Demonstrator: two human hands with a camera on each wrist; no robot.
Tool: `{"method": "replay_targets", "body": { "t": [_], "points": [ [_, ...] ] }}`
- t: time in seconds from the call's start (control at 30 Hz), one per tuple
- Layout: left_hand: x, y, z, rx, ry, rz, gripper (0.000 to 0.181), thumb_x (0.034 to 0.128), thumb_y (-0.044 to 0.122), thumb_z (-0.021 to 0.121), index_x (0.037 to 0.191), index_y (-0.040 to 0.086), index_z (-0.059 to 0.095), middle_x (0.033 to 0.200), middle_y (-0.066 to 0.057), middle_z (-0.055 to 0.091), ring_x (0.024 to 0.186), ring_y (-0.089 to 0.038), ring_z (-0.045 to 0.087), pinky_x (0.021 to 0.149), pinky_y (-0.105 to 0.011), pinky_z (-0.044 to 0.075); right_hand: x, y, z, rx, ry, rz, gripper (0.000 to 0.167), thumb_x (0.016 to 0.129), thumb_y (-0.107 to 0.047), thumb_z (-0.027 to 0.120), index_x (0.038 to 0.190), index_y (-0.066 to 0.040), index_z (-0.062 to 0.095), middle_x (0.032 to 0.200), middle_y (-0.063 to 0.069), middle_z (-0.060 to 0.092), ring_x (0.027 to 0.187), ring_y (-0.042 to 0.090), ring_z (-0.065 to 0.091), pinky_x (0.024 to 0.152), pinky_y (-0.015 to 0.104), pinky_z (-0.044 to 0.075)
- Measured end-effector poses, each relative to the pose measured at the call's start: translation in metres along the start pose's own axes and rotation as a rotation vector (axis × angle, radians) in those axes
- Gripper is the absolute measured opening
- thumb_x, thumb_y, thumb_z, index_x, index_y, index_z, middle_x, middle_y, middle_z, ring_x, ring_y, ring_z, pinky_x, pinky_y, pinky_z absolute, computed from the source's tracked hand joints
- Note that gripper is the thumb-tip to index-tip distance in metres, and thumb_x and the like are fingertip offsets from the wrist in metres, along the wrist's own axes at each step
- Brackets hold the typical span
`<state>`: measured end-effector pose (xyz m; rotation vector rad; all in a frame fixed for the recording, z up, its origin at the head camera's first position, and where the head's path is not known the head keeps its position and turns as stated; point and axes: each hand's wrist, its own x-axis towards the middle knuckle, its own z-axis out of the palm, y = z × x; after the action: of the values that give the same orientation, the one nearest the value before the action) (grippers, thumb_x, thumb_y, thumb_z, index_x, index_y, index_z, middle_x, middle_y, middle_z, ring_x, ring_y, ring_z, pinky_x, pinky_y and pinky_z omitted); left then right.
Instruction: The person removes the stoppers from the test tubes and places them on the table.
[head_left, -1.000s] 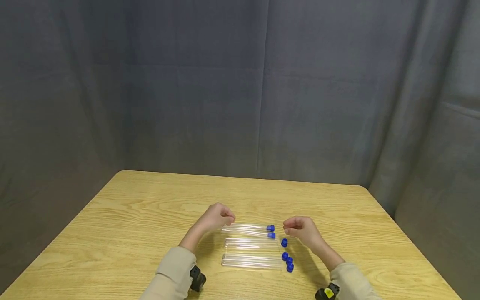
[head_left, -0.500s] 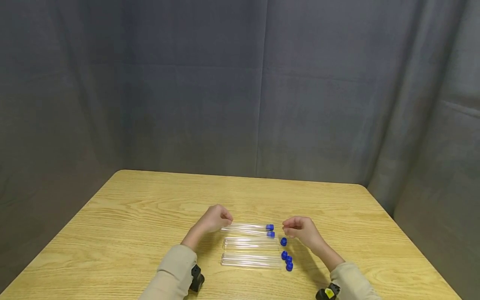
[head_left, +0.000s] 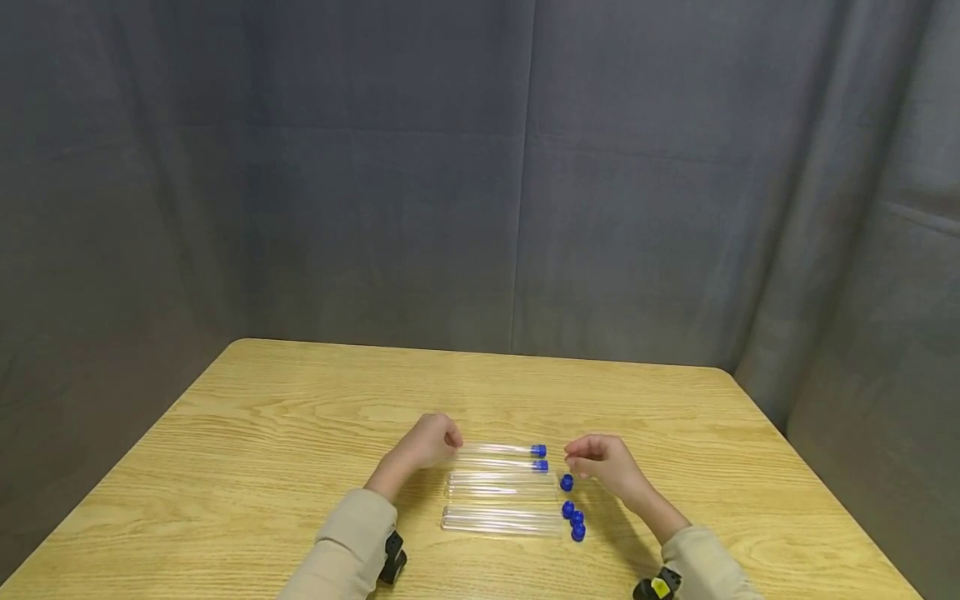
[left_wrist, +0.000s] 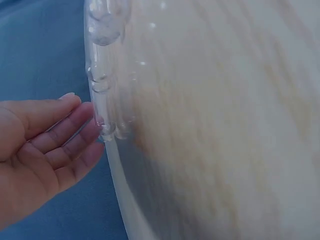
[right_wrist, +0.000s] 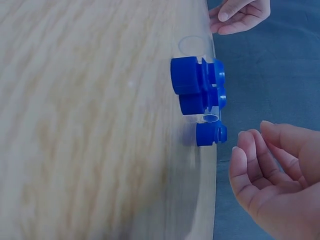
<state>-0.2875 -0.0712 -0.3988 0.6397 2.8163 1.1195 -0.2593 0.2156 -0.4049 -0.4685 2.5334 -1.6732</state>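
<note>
A: Quick one. Where was your left hand?

B: At the left ends of the two capped tubes, the far capped tube and the second capped tube. Your fingers were loosely bent, with your thumb apart from them in the left wrist view. They overlapped a tube end there; couldn't tell if you touched it.

A: Your right hand?

B: Above the table, just off the capped ends. Fingers curved, narrow gap to your thumb, nothing held.

A: And the tubes?

B: All clear, crosswise in front of you. The capped pair was farthest, between your hands, blue ends toward your right. Nearer you lay the middle tubes, then the near tubes, both sets uncapped; too see-through to count.

A: Loose caps?

B: Four, blue. A lone cap sat by the middle tubes' right ends; three clustered caps sat close together by the near tubes.

A: Rest?

B: Your beige sleeves, and a grey curtain behind.
</note>
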Motion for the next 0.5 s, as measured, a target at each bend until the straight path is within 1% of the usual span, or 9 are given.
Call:
{"method": "replay_targets", "body": {
  "t": [0.1, 0.17, 0.27, 0.5],
  "points": [
    [0.001, 0.0003, 0.0015, 0.035, -0.008, 0.012, 0.011, 0.0743, -0.012, 0.062, 0.081, -0.005, 0.066, 0.079, -0.009, 0.061, 0.072, -0.018, 0.055, 0.063, -0.029, 0.048, 0.0003, 0.0014, 0.0, 0.003, -0.012, -0.009, 0.02, 0.084, 0.004, 0.056, 0.097, 0.019, 0.054, 0.088, 0.026, 0.059, 0.069, 0.016, 0.057, 0.061, 0.032, 0.051],
    [0.0019, -0.0003, 0.0029, 0.045, -0.017, 0.005, 0.012, 0.0736, -0.012, 0.063, 0.081, -0.004, 0.066, 0.078, -0.008, 0.061, 0.072, -0.017, 0.055, 0.063, -0.028, 0.048, 0.0005, 0.002, -0.0001, 0.006, -0.017, -0.014, 0.02, 0.084, 0.004, 0.056, 0.097, 0.019, 0.054, 0.087, 0.025, 0.059, 0.069, 0.015, 0.057, 0.06, 0.031, 0.051],
    [0.0024, -0.0011, 0.0037, 0.053, -0.028, -0.004, 0.015, 0.072, -0.015, 0.062, 0.082, -0.004, 0.066, 0.078, -0.007, 0.061, 0.072, -0.017, 0.056, 0.063, -0.028, 0.049, 0.0004, 0.0028, -0.0002, 0.009, -0.02, -0.014, 0.021, 0.084, 0.003, 0.056, 0.097, 0.019, 0.054, 0.087, 0.024, 0.06, 0.068, 0.014, 0.057, 0.06, 0.03, 0.051],
    [-0.0008, -0.0009, 0.0046, 0.076, -0.043, 0.011, 0.024, 0.0669, -0.022, 0.06, 0.081, -0.004, 0.067, 0.08, -0.008, 0.062, 0.073, -0.018, 0.056, 0.064, -0.028, 0.05, 0.0001, 0.0066, -0.0001, 0.01, -0.034, -0.016, 0.021, 0.084, 0.003, 0.056, 0.097, 0.019, 0.054, 0.085, 0.023, 0.059, 0.067, 0.014, 0.056, 0.06, 0.028, 0.05]
  ]
}}
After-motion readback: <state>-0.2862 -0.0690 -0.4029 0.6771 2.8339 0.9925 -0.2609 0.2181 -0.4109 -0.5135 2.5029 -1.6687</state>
